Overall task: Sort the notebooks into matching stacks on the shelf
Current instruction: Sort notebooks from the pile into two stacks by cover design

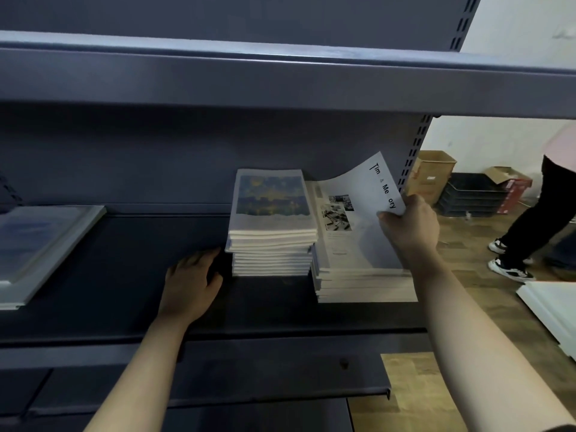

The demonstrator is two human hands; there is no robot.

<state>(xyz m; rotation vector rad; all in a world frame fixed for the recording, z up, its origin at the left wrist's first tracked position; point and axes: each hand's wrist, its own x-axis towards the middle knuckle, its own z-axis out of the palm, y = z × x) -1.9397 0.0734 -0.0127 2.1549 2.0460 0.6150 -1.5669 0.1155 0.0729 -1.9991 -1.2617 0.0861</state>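
On the dark shelf stand two stacks of notebooks side by side. The left stack has a blue and yellow painted cover on top. The right stack shows a white cover with a black-and-white photo. My right hand pinches the corner of the top white notebook, printed "Time & Memory", and its right side is bent upward. My left hand rests flat on the shelf with relaxed fingers, just left of the painted stack. A bluish notebook pile lies at the far left.
Another shelf board hangs close above. Past the shelf's right end are cardboard boxes, black trays, a white panel on the wooden floor, and a person's legs walking by.
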